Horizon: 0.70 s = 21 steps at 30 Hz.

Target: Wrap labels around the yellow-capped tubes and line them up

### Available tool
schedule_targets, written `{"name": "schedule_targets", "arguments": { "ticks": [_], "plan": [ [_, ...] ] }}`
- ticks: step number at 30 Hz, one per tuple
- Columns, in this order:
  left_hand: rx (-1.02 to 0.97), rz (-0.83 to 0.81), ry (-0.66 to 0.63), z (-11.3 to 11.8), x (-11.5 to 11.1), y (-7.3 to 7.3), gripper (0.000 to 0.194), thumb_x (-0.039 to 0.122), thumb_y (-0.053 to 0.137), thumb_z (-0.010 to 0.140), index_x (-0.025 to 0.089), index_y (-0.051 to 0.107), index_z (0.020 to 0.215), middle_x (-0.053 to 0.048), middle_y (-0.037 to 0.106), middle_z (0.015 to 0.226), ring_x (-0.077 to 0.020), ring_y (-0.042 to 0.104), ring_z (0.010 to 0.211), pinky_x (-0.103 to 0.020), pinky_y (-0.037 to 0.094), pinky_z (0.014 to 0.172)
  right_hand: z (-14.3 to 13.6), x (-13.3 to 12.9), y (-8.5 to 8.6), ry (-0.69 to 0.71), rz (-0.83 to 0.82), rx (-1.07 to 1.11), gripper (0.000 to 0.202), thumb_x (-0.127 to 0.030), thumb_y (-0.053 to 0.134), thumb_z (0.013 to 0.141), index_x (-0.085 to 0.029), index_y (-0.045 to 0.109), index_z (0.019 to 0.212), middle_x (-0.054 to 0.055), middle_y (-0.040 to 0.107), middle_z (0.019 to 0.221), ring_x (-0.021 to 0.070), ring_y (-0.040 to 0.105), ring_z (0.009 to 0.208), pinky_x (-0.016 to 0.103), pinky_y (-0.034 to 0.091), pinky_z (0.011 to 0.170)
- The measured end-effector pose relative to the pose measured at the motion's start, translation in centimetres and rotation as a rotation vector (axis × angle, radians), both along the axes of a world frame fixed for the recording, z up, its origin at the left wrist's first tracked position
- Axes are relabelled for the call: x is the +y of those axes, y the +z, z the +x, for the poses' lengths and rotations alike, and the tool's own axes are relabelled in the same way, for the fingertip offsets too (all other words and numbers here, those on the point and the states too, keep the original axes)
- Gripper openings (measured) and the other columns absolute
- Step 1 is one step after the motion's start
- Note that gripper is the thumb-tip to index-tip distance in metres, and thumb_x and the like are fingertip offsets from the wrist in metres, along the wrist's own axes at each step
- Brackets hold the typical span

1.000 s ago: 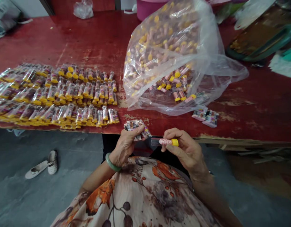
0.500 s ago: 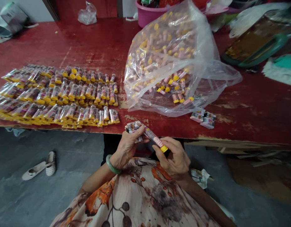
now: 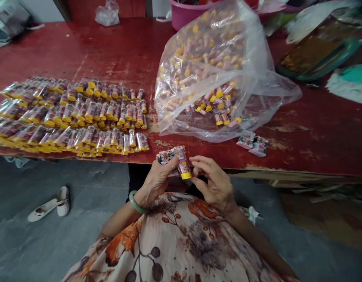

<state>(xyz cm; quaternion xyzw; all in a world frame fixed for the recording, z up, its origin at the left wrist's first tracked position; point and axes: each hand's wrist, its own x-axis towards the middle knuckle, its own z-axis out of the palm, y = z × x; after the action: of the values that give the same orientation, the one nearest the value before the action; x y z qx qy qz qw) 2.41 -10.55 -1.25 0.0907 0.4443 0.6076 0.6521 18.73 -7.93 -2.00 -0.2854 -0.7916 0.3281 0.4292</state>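
My left hand (image 3: 157,176) is closed round a small stack of printed labels (image 3: 165,156) and a clear tube with a yellow cap (image 3: 185,175). The tube slants with its cap toward me, and a printed label with a purple band shows along it. Whether that label is inside or outside the tube I cannot tell. My right hand (image 3: 214,184) is just right of the tube, fingers bent and apart, thumb tip close to the cap. Beyond it, two small bundles of printed labels (image 3: 259,146) lie on the red table (image 3: 116,47).
Rows of yellow-capped tubes (image 3: 89,113) are piled at the table's left. A large clear plastic bag (image 3: 257,78) holds many more tubes, some at its mouth. Behind stand a pink basin (image 3: 179,15) and, at right, a jug of brown liquid (image 3: 313,51). White shoes (image 3: 62,201) lie on the floor.
The tube has swung more upright and now rests in my left hand over the labels. My right hand has let go of its capped end, and its fingers have spread.
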Motion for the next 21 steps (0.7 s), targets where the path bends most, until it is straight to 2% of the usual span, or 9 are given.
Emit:
{"name": "schedule_targets", "arguments": {
  "ticks": [4,10,17,21],
  "plan": [
    [-0.017,0.015,-0.021,0.7,-0.1,0.2,0.042,0.037,0.091,0.052,0.015,0.068,0.080,-0.001,0.068,0.078,-0.0132,0.061,0.066,-0.027,0.052,0.068,-0.5,-0.4,0.3,-0.151,0.180,0.039,0.039,-0.008,0.060,0.081,-0.025,0.063,0.116,0.009,0.069,0.108,0.0217,0.068,0.094,0.037,0.059,0.077],
    [-0.018,0.042,-0.047,1.3,-0.2,0.5,0.041,0.037,0.090,0.055,0.016,0.068,0.082,-0.001,0.068,0.078,-0.0142,0.062,0.064,-0.029,0.053,0.065,-1.4,-1.1,-0.5,-0.285,0.199,0.123,0.037,-0.007,0.062,0.077,-0.026,0.068,0.108,0.007,0.071,0.102,0.0209,0.070,0.084,0.034,0.060,0.068],
    [-0.008,0.022,-0.061,1.5,-0.4,0.3,0.041,0.038,0.088,0.057,0.016,0.067,0.085,-0.001,0.068,0.079,-0.0159,0.063,0.063,-0.030,0.054,0.058,-1.5,-1.4,-0.6,-0.281,0.189,0.133,0.036,-0.005,0.061,0.079,-0.026,0.069,0.107,0.008,0.070,0.103,0.0193,0.069,0.082,0.031,0.059,0.064],
    [0.000,0.021,-0.072,1.5,-0.5,0.0,0.041,0.040,0.088,0.058,0.017,0.067,0.086,-0.001,0.067,0.079,-0.0159,0.063,0.064,-0.030,0.055,0.058,-1.5,-1.3,-0.4,-0.279,0.237,0.100,0.032,-0.004,0.061,0.080,-0.024,0.069,0.104,0.009,0.070,0.101,0.0186,0.069,0.082,0.030,0.059,0.064]
  ]
}}
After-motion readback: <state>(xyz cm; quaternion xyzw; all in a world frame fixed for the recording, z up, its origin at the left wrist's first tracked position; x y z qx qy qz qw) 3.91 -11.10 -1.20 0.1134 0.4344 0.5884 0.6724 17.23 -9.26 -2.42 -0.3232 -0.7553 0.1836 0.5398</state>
